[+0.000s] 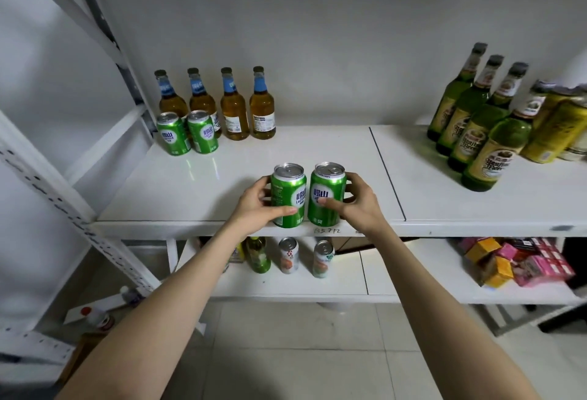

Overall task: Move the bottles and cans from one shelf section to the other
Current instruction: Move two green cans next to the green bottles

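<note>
Two green cans stand side by side near the front edge of the left shelf section (222, 164). My left hand (259, 204) grips the left green can (288, 191). My right hand (357, 201) grips the right green can (327, 193). At the back left stand two more green cans (187, 133) in front of several amber bottles with blue neck labels (235, 107). The right shelf section (460, 190) holds several green bottles with gold labels (482, 133) and yellow cans (556, 126).
A dark seam (386, 171) divides the two shelf sections. The lower shelf (343, 288) carries a green bottle, two juice cans (305, 255) and pink and yellow boxes (521, 261). A white perforated upright (63, 209) slants at the left. Tiled floor lies below.
</note>
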`<state>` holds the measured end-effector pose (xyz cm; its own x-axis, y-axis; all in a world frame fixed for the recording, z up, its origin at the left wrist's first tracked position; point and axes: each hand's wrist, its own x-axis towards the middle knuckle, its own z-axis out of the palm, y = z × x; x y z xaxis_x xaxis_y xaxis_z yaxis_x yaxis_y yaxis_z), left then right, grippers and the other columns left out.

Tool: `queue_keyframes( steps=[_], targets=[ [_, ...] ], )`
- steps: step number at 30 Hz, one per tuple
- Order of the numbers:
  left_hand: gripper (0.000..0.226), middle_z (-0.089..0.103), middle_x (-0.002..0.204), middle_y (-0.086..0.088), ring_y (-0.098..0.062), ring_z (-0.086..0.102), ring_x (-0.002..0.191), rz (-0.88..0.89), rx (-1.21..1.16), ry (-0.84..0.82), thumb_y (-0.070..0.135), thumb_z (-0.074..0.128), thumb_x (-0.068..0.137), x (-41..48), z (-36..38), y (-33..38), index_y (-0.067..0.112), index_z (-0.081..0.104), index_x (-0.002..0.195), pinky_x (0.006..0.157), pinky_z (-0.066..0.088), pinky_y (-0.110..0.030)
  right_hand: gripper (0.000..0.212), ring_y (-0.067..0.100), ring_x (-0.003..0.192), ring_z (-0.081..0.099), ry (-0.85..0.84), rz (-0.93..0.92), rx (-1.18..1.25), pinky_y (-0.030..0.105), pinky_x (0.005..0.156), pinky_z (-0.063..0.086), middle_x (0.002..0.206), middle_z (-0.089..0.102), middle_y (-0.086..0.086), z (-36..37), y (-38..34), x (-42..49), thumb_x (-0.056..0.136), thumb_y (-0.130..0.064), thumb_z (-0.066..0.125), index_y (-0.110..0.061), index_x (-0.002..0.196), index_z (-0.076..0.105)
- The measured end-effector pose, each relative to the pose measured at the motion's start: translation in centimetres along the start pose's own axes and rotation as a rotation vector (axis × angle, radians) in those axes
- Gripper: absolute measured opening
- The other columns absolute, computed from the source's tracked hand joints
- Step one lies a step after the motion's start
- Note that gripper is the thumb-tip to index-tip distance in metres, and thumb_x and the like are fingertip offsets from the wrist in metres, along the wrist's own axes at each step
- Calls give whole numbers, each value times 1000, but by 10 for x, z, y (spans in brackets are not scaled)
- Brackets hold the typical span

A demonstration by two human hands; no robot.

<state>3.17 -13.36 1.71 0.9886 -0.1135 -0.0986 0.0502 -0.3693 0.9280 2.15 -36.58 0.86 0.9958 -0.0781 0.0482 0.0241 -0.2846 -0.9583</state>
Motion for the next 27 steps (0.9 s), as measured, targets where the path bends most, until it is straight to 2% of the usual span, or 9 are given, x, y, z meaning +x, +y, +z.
queue_keyframes(
  steps=[3,6,10,15,20,24,27],
  targets=[
    [101,62,129,0,-16,60,114,1,13,0,46,92,46,-7,24,9,25,48,135,99,51,-42,83,23,105,65,-2,-1,3,48,85,58,114,67,4,-26,8,-7,57,-43,87,-20,128,53],
    [96,59,130,1,-17,58,115,-4,5,10,37,92,54,-14,54,19,24,45,137,102,49,-39,74,25,103,65,-6,10,10,49,83,59,112,67,5,-56,18,-13,64,-33,89,-19,127,53],
    [90,51,121,8,-14,52,114,5,3,12,23,88,65,-22,102,35,20,41,141,97,44,-29,72,24,102,66,-7,9,-17,49,82,58,110,67,1,-103,32,-23,62,-37,89,-23,124,54],
    [96,49,126,7,-12,47,118,2,15,-18,22,88,65,-16,164,60,19,36,146,103,42,-34,69,24,101,65,0,9,-32,48,80,59,110,67,4,-168,51,-30,66,-32,89,-23,125,54],
    [88,54,115,11,-11,56,107,43,-6,-101,14,89,64,4,227,85,21,44,138,93,47,-27,67,25,103,65,72,40,1,46,79,60,114,66,4,-232,72,-32,68,-29,88,-24,125,53],
    [89,60,119,5,-19,61,113,68,-14,-167,19,93,56,28,275,99,22,49,133,97,51,-34,74,25,106,64,155,48,16,47,80,60,117,65,4,-282,95,-27,66,-36,88,-23,130,52],
    [95,63,120,2,-19,63,110,77,-44,-197,40,92,38,38,313,115,27,53,125,95,53,-37,69,23,103,66,196,56,33,43,77,61,113,67,2,-321,110,-23,66,-35,88,-26,125,54]
  ],
)
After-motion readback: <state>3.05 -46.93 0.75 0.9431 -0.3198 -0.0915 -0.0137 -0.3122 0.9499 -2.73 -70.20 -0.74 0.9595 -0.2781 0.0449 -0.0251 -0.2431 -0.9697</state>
